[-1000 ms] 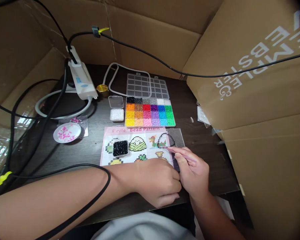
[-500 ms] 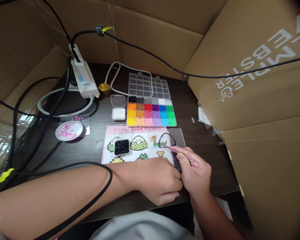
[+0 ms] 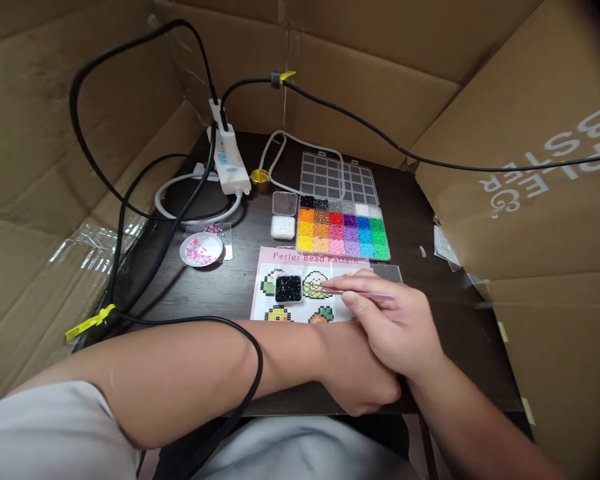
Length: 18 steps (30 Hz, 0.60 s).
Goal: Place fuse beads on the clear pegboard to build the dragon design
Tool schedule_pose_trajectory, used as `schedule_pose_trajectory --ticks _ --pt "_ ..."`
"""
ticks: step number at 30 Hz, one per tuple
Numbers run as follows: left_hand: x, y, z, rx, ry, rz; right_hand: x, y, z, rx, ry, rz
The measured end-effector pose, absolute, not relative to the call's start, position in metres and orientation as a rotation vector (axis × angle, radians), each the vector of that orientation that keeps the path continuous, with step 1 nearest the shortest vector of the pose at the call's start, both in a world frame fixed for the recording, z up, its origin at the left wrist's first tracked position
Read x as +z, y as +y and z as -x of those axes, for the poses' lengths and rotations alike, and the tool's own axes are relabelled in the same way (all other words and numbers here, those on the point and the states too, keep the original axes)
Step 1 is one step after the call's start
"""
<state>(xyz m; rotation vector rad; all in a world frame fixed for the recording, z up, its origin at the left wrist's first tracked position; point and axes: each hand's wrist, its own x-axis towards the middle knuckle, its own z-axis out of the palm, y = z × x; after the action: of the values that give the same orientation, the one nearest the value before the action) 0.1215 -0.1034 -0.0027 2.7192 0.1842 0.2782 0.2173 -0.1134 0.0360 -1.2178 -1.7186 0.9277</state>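
Note:
Pink tweezers are held in my right hand, their tips pointing left over the pattern sheet, close to the small box of black beads. Whether a bead is between the tips is too small to tell. My left hand lies closed on the table below the sheet, partly under my right hand; what it holds, if anything, is hidden. A clear pegboard shows only at its top edge, the rest covered by my right hand.
Behind the sheet are a sorted bead case, a small box of white beads and a gold cup. At left are a dish of pink beads and a power strip. A black cable crosses my left forearm.
My right hand has moved the tweezers left, from the black bead outline on the pegboard toward the black bead box. The camera view has shifted, so the table items appear further right.

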Motion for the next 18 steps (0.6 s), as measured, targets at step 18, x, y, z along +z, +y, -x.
schedule_pose_trajectory --ticks 18 --pt "-0.006 -0.105 -0.127 -0.136 -0.255 -2.652 0.018 -0.093 -0.209 1.112 -1.866 1.222"
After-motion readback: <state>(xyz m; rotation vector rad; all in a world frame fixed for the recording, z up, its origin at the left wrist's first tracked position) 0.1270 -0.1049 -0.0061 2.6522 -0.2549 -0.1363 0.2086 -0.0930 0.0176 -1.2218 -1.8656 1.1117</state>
